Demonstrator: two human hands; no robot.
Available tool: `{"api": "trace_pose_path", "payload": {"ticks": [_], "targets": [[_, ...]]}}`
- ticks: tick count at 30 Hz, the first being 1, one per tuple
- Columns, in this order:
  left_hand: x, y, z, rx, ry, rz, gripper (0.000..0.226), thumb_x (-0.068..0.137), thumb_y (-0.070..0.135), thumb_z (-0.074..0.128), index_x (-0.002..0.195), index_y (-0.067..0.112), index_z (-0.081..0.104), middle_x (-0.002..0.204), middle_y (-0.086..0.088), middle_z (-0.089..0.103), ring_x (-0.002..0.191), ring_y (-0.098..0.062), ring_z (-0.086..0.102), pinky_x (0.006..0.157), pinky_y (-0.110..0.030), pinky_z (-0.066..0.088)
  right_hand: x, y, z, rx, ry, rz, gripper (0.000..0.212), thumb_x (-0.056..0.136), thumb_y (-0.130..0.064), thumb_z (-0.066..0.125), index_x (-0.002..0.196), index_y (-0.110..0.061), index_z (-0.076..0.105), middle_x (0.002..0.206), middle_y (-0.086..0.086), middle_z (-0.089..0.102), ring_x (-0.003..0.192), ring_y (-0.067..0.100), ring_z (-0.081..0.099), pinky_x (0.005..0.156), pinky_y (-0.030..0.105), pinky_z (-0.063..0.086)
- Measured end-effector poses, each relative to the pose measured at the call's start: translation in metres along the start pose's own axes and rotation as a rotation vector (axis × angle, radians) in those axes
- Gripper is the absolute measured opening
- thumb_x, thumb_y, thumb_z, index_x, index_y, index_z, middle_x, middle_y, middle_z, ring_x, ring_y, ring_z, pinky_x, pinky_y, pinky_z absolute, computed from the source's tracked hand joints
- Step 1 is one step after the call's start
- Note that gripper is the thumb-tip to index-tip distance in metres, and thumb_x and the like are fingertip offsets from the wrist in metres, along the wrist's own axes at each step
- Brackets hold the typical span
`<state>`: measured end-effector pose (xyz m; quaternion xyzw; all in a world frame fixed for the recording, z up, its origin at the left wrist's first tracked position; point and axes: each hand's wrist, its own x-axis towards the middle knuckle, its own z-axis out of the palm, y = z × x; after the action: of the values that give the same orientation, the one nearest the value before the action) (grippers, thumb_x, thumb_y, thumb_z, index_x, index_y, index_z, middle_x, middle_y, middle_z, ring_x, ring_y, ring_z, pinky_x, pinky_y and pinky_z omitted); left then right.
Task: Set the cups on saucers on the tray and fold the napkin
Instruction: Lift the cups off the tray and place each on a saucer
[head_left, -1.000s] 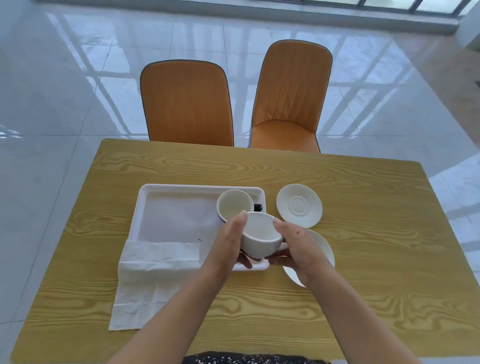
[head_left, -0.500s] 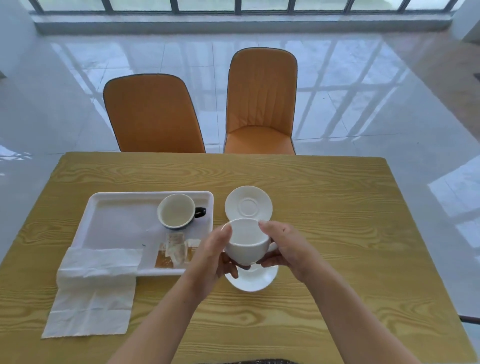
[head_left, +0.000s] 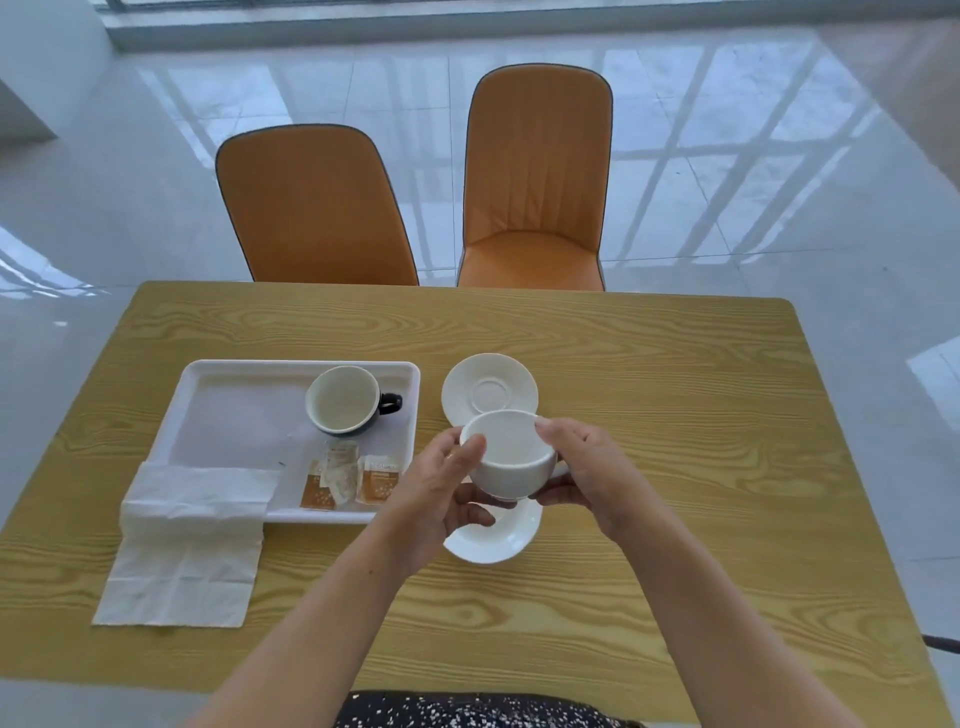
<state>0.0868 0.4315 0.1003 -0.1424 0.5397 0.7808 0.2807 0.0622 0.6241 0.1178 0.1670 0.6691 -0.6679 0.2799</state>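
Observation:
Both hands hold a white cup (head_left: 511, 457) just above a white saucer (head_left: 498, 535) on the table, right of the tray. My left hand (head_left: 441, 488) grips the cup's left side, thumb on the rim. My right hand (head_left: 582, 467) grips its right side, hiding the handle. A second white saucer (head_left: 489, 392) lies bare behind the cup. A dark cup (head_left: 345, 399) with a black handle stands in the white tray (head_left: 234, 374). A white napkin (head_left: 192, 530) drapes unfolded over the tray's near left edge onto the table.
Several small sachets (head_left: 350, 478) lie in the tray's near right corner. The wooden table (head_left: 675, 415) has two orange chairs (head_left: 317, 208) behind its far edge. A glossy tiled floor surrounds it.
The white cup has gone from over the tray's right corner to above the near saucer, both hands still holding it. The sachets that it hid now show.

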Motion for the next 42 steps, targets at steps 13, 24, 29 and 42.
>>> {"api": "trace_pose_path", "payload": {"ticks": [13,24,29,42], "targets": [[0.016,0.003,-0.014,-0.077,0.008,-0.016,0.073,0.075,0.051,0.081,0.134,0.015,0.058,0.111,-0.015,0.072,0.088,-0.037,0.070,0.066,-0.033,0.060,0.024,-0.002,0.000,-0.002,-0.059,0.036,0.026,0.102,-0.037,0.053,0.111,-0.021,0.072,0.096,0.007,0.072,0.074,0.021,0.072,0.066,0.031,0.058],[0.057,0.003,-0.028,-0.164,0.189,-0.071,0.058,0.075,0.019,0.082,0.129,0.020,0.059,0.114,-0.023,0.071,0.098,-0.033,0.074,0.079,-0.044,0.063,0.068,0.001,-0.008,-0.085,-0.154,0.060,0.029,0.101,-0.025,0.057,0.130,-0.026,0.062,0.109,0.012,0.072,0.089,0.020,0.070,0.084,0.038,0.057],[0.083,0.002,-0.035,-0.094,0.220,-0.081,0.048,0.091,0.009,0.071,0.137,0.015,0.056,0.113,-0.019,0.066,0.109,-0.030,0.068,0.078,-0.043,0.061,0.093,0.007,-0.009,-0.077,-0.150,0.101,0.029,0.102,-0.023,0.056,0.131,-0.027,0.061,0.103,0.010,0.070,0.083,0.023,0.068,0.081,0.039,0.055],[0.133,0.006,-0.053,0.173,0.086,-0.080,0.053,0.095,-0.010,0.055,0.133,0.027,0.062,0.117,-0.002,0.071,0.108,-0.021,0.067,0.097,-0.039,0.055,0.152,0.016,-0.020,-0.057,-0.069,0.070,0.038,0.100,-0.003,0.054,0.135,-0.020,0.059,0.113,0.013,0.063,0.096,0.024,0.064,0.083,0.038,0.056]]}}
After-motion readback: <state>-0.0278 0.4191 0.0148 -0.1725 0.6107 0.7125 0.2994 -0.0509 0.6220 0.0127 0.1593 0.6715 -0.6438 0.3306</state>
